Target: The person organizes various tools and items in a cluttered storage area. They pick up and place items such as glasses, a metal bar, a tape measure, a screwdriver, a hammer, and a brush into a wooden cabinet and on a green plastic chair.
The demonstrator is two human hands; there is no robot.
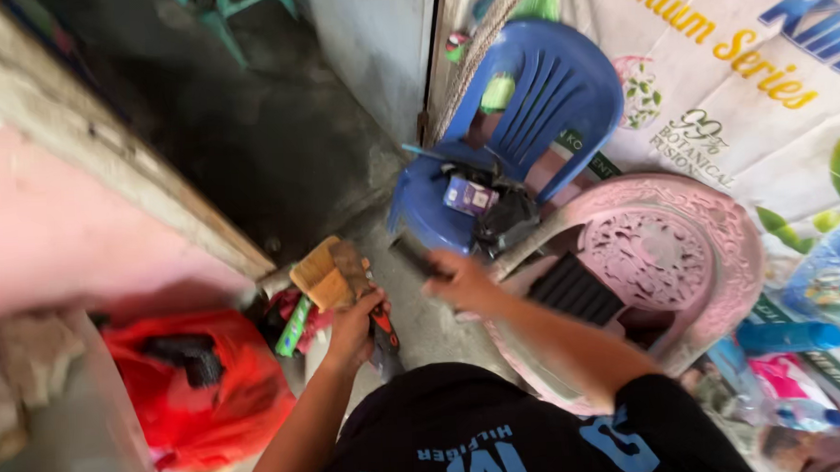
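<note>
A: Two bare hands are seen from above, over a grey floor. What is held?

B: A tool with a red and black handle (382, 332) is clasped in the left hand (353, 329), fingers wrapped shut around it, just beside a wooden brush (326, 276).

A: And the right hand (461, 279)?

B: A dark, blurred object (415, 257) is gripped by it, in front of a blue plastic chair (536, 102). A pink plastic chair (663, 255) is seen alongside, and a red bag (202, 388) lies well apart.
</note>
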